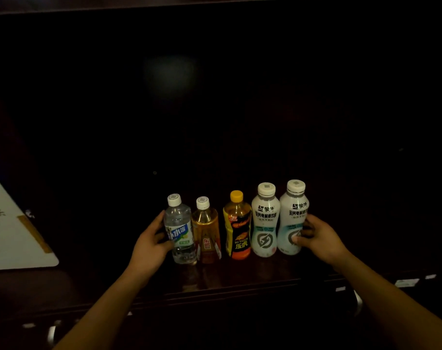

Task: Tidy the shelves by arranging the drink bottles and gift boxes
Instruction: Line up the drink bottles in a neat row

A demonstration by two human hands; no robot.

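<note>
Two full-looking, slick bottles we grip mid-body: left hand [151,239] the water bottle [181,223], right hand [319,238] the white bottle [292,218] farthest from it.

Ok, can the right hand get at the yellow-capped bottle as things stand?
Probably yes, from the front: nothing stands before the yellow-capped bottle. But the right hand grips the end white bottle and must let go first.

Head view, forward-down, near the dark shelf [240,281]

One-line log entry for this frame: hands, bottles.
left hand: grips clear water bottle | right hand: grips rightmost white bottle | scene: five bottles in row on shelf
</note>
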